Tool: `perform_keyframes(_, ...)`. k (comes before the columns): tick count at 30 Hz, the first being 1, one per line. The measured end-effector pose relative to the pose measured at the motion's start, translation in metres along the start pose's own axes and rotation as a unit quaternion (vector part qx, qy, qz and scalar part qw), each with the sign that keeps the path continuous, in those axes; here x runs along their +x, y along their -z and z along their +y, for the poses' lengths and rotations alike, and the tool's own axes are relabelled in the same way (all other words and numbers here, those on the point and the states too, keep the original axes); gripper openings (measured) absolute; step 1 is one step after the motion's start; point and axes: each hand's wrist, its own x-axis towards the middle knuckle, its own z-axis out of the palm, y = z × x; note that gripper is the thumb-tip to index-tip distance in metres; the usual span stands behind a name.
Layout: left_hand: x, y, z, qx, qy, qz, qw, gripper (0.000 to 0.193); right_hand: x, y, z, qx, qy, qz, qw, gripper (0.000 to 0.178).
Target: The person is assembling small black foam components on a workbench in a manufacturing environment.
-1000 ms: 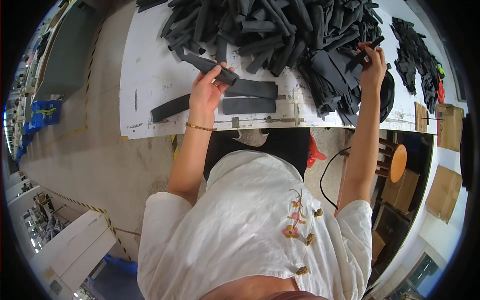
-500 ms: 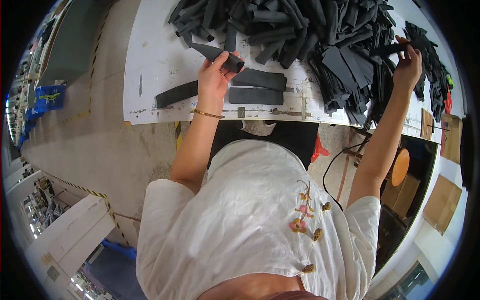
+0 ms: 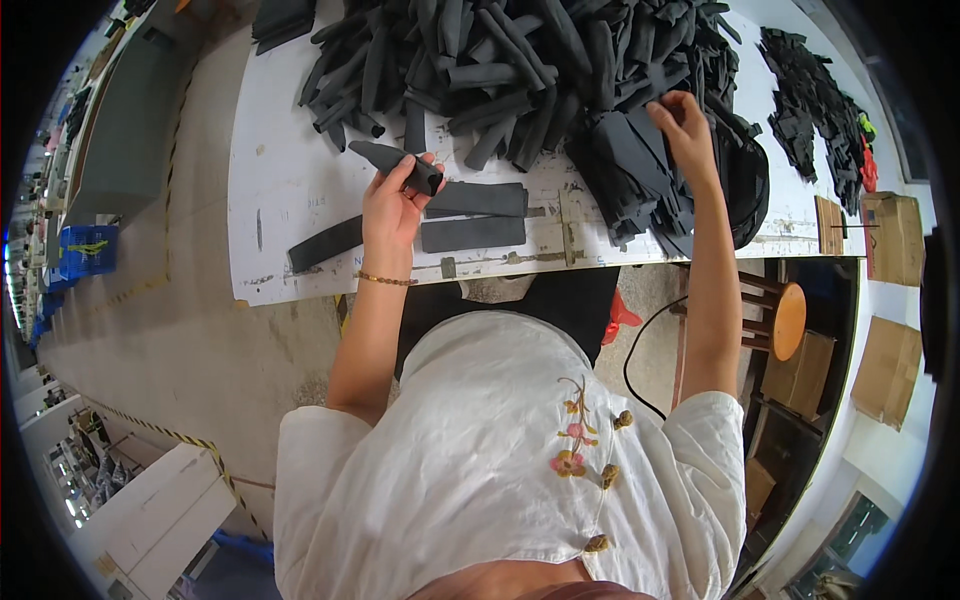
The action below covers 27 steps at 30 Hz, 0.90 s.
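A dark grey fabric tube [image 3: 380, 156], with one end open and the other tapering, is held between the thumb and fingers of my left hand [image 3: 394, 208]. Beneath and beside that hand, dark flat strips [image 3: 473, 235] lie on the white table [image 3: 275, 205]. My right hand [image 3: 688, 135] is over the right side of the dark pieces, thumb and fingertips pinched together. Whatever it grips blends into the dark fabric behind. Close to its fingertips sits a fanned heap of flat dark pieces [image 3: 625, 165].
A large pile of dark tubes [image 3: 490, 75] covers the table's far middle. A black bag [image 3: 748, 180] sits right of the flat heap, and more dark pieces [image 3: 800, 100] lie farther right. An orange-topped stool [image 3: 788, 320] stands below the table's right edge.
My right hand has come left from the far right side to the flat heap; the dark strip it held no longer shows distinctly. My left hand keeps the tube. The view has shifted.
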Motion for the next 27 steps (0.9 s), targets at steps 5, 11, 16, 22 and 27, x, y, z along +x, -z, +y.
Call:
perform_keyframes(5,-0.001,0.000,-0.007,0.001,0.015,-0.001,1.000,0.021,-0.030,-0.023,-0.012,-0.217,0.042,-0.119,0.968,0.030)
perform_keyframes(11,-0.005,0.009,-0.008,0.000,0.034,0.004,0.999,0.020,-0.062,-0.030,0.001,-0.359,0.122,-0.147,0.913,0.034)
perform_keyframes(16,-0.003,0.012,-0.008,-0.008,0.034,0.011,0.999,0.021,-0.066,-0.024,0.002,-0.375,0.092,-0.156,0.909,0.033)
perform_keyframes(22,-0.005,0.007,-0.009,0.008,0.037,-0.008,0.999,0.019,-0.056,-0.014,-0.005,-0.274,0.024,-0.151,0.950,0.031)
perform_keyframes(27,-0.004,0.004,-0.011,-0.006,0.036,-0.013,0.999,0.018,-0.047,-0.003,-0.033,-0.237,0.015,-0.131,0.963,0.032)
